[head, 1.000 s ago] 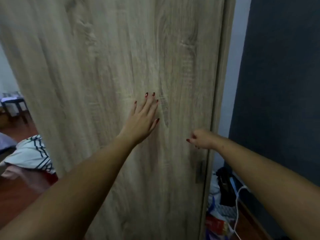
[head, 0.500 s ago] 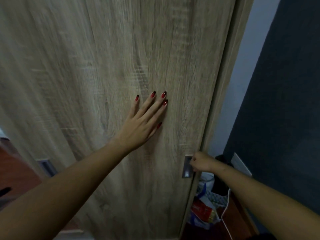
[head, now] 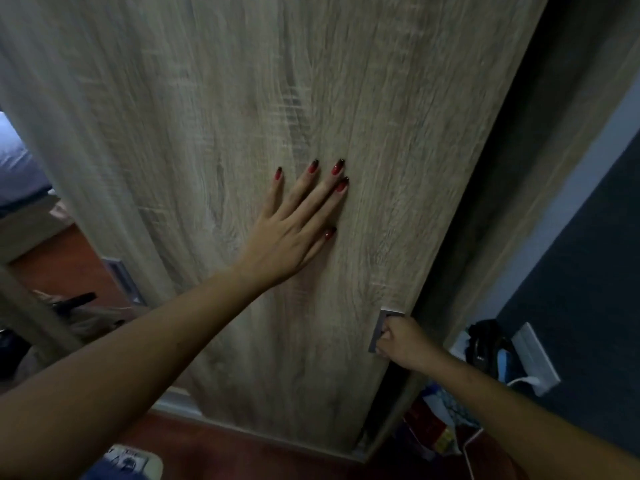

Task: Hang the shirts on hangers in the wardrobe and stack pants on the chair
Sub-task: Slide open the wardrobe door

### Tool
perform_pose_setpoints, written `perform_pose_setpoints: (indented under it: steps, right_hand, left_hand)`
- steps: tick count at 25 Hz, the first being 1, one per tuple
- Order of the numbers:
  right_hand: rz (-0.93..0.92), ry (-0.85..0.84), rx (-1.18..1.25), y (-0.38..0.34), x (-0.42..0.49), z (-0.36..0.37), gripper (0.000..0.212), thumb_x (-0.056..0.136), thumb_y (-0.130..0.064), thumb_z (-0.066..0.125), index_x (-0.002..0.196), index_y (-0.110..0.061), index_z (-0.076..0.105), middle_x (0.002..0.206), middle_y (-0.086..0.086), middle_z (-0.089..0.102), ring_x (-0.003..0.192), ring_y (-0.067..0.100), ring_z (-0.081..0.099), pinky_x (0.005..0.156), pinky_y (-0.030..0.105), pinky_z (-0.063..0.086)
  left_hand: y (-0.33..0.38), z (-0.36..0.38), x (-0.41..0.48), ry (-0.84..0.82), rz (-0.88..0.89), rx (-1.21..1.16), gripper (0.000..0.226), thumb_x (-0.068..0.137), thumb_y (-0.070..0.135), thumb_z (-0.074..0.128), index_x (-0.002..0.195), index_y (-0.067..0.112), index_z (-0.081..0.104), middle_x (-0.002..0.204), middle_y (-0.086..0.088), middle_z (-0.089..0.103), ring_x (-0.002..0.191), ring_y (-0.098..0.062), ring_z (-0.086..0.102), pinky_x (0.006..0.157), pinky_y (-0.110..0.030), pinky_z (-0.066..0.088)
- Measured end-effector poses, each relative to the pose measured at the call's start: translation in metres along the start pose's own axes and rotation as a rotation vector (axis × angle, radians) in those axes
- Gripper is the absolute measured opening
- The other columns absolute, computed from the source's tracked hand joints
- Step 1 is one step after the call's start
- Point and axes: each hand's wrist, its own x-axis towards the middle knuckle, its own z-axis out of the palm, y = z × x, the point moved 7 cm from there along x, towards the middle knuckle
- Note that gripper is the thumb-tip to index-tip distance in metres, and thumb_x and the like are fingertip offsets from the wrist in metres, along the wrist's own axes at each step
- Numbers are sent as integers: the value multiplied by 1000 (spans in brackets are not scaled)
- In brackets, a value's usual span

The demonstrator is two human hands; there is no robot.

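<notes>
A tall wood-grain sliding wardrobe door [head: 214, 133] fills most of the view. My left hand [head: 294, 226] lies flat against the panel with its fingers spread. My right hand [head: 401, 341] is closed on the recessed grey metal door handle [head: 381, 327] at the door's right edge. A dark gap [head: 460, 237] shows between that edge and the wardrobe's side frame [head: 554, 133]. No shirts, hangers or pants can be made out.
A second recessed handle [head: 121, 278] shows on the door's left part. Bags and clutter [head: 440, 420] lie on the floor at the right, below a wall socket [head: 533, 358] with a white cable. A bed [head: 20, 171] is at the far left.
The right hand went from loosely curled near the door edge down onto the recessed handle and gripped it. The door slid left, opening a dark gap. The left hand stayed flat on the panel.
</notes>
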Motion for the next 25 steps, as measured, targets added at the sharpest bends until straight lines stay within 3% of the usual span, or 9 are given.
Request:
perform_pose_setpoints:
  steps: [4, 8, 10, 12, 14, 16, 19, 22, 25]
  right_hand:
    - [-151, -10, -27, -42, 15, 27, 20, 82, -6, 50, 64, -14, 52, 82, 14, 68, 75, 26, 65, 66, 31, 52]
    - [-301, -131, -16, -95, 27, 65, 23, 84, -15, 50, 69, -31, 44, 89, -3, 59, 81, 8, 60, 71, 21, 47]
    - [-384, -215, 16, -121, 32, 85, 16, 83, -16, 51, 95, -25, 56, 91, -14, 57, 82, -11, 57, 79, 11, 46]
    - [-441, -283, -66, -142, 38, 105, 35, 86, -7, 51, 122, -5, 51, 94, -14, 54, 80, -18, 54, 80, 7, 41]
    - [-507, -274, -191, -162, 46, 117, 55, 88, -13, 48, 140, 0, 35, 131, 6, 51, 116, 5, 53, 102, 22, 38]
    - [-618, -232, -301, -183, 50, 126, 64, 88, -28, 37, 147, -5, 24, 156, 8, 24, 143, 21, 26, 118, 30, 22]
    - [-839, -98, -587, -215, 51, 130, 66, 85, -21, 42, 147, -7, 26, 158, 8, 20, 146, 22, 18, 118, 33, 14]
    - [-971, 93, -869, -242, 58, 133, 87, 59, -18, 72, 140, -7, 42, 151, 10, 37, 139, 22, 36, 108, 41, 36]
    - [-1048, 107, -995, -258, 81, 144, 85, 62, -22, 73, 139, -4, 41, 150, 11, 37, 138, 23, 38, 107, 45, 39]
  left_hand:
    - [-37, 13, -38, -50, -151, -9, 64, 101, 41, 37, 151, 11, 12, 157, -13, 2, 147, -35, 5, 115, -62, 13]
    - [-87, 18, -71, -118, -264, 21, 68, 100, 45, 36, 151, 8, 10, 157, -16, -1, 146, -36, 2, 115, -62, 13]
    - [-116, 17, -88, -154, -311, 32, 68, 100, 45, 36, 151, 9, 9, 157, -16, -2, 147, -36, 0, 116, -61, 12]
    - [-146, 16, -107, -194, -349, 44, 69, 100, 45, 36, 151, 9, 8, 159, -17, -1, 147, -36, -1, 116, -60, 12]
    - [-175, 12, -125, -227, -398, 54, 69, 100, 45, 34, 152, 9, 7, 159, -17, -1, 148, -35, -2, 116, -60, 10]
    - [-202, 9, -142, -252, -465, 43, 70, 99, 46, 32, 152, 11, 3, 160, -16, -5, 148, -32, -6, 117, -59, 9]
    - [-234, 7, -166, -278, -575, 5, 71, 98, 49, 27, 152, 15, -4, 160, -12, -14, 148, -29, -10, 118, -58, 8]
    - [-264, 7, -186, -303, -679, -46, 71, 97, 53, 22, 151, 21, -11, 159, -8, -21, 148, -27, -11, 118, -58, 8]
    - [-290, 7, -199, -319, -744, -111, 72, 97, 53, 25, 150, 26, -15, 158, -4, -25, 148, -28, -8, 117, -58, 9]
